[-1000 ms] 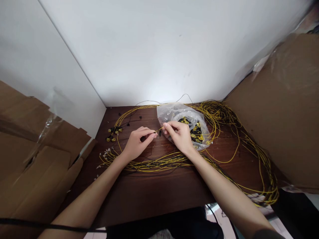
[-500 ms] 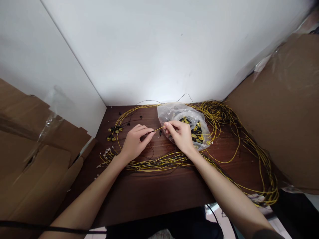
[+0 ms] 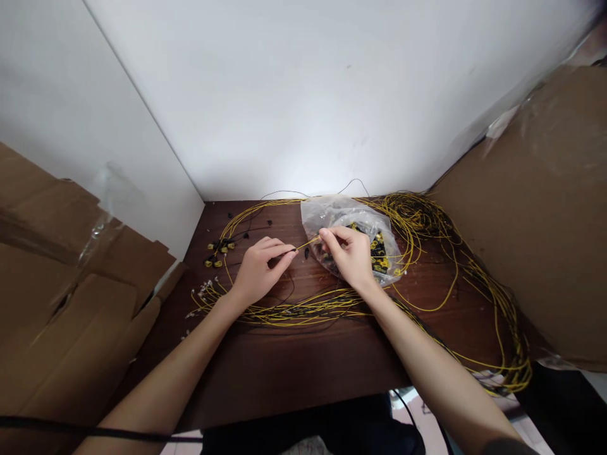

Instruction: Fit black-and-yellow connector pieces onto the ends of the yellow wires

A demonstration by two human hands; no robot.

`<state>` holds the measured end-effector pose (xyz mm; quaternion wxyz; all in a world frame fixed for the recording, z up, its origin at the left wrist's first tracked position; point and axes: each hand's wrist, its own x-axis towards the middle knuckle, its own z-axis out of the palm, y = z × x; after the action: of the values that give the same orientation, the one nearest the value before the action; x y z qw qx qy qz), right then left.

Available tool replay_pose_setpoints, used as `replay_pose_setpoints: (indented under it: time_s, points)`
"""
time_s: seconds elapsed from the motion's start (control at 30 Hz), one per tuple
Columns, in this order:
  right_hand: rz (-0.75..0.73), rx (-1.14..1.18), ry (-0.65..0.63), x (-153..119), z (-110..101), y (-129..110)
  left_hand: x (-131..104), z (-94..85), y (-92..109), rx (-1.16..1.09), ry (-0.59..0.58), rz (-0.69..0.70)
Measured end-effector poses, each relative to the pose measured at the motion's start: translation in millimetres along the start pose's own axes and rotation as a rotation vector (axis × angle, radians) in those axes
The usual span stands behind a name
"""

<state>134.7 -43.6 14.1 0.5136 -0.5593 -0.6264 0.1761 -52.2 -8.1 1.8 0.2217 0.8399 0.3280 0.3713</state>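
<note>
A short length of yellow wire (image 3: 308,243) is stretched between my two hands above the dark wooden table. My left hand (image 3: 263,265) pinches a small dark piece at the wire's left end; its exact kind is hidden by the fingers. Thumb and forefinger of my right hand (image 3: 348,253) are closed on the other end of the wire. Right beside and beneath that hand lies a clear plastic bag (image 3: 315,215) of small black and yellow parts (image 3: 379,253). One small black piece (image 3: 306,253) rests on the table between the hands.
Long bundles of yellow and black wires (image 3: 303,309) loop round the table (image 3: 284,366), tangled at the back right. Several black and yellow connectors (image 3: 218,253) lie at the left, near white wire ends (image 3: 206,291). Cardboard (image 3: 535,221) stands on both sides, with a white wall (image 3: 303,101) behind.
My right hand has moved slightly right, and more yellow wire shows between the two hands. My left hand keeps its pinch almost in place.
</note>
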Motion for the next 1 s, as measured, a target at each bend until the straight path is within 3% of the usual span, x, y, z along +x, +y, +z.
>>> replay_pose_setpoints:
  time_s: [0.17, 0.43, 0.8, 1.0]
  points:
    - [0.003, -0.021, 0.029, 1, 0, 1, 0, -0.4, 0, -0.001, -0.009, 0.004]
    - [0.175, 0.158, 0.186, 8, -8, 10, -1, 0.1, -5, -0.037, 0.006, -0.060]
    - [0.275, 0.371, 0.170, 11, -10, 12, 1, -1.0, -6, -0.258, 0.068, -0.246]
    - [0.292, 0.399, 0.322, 17, -17, 19, 1, -1.4, -9, -0.249, 0.091, -0.250]
